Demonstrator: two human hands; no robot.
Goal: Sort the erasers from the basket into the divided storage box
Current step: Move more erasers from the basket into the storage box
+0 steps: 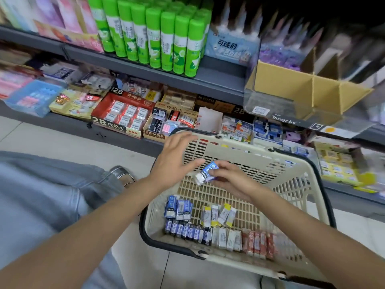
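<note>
Erasers lie along the near side of the cream plastic basket [291, 182], sorted in loose rows: blue-sleeved erasers [183, 220] at the left, yellow-and-white ones [220, 214] in the middle, plain white ones [226, 236] beside them and red-sleeved ones [258, 243] at the right. Above the basket's middle the right hand [231, 181] pinches one blue-and-white eraser [206, 173] between thumb and fingertips, tilted with its white end down and to the left. The left hand [174, 159] hovers just beside it over the basket's left rim, fingers spread wide and straight, holding nothing, its thumb close to the eraser. The divided storage box [300, 90], clear-walled with cardboard partitions, sits on the grey shelf [218, 80] up and to the right, well apart from both hands; its visible compartments look bare. Green glue sticks [158, 36] stand on that shelf to its left, and eraser cartons [125, 113] fill the shelf below
</note>
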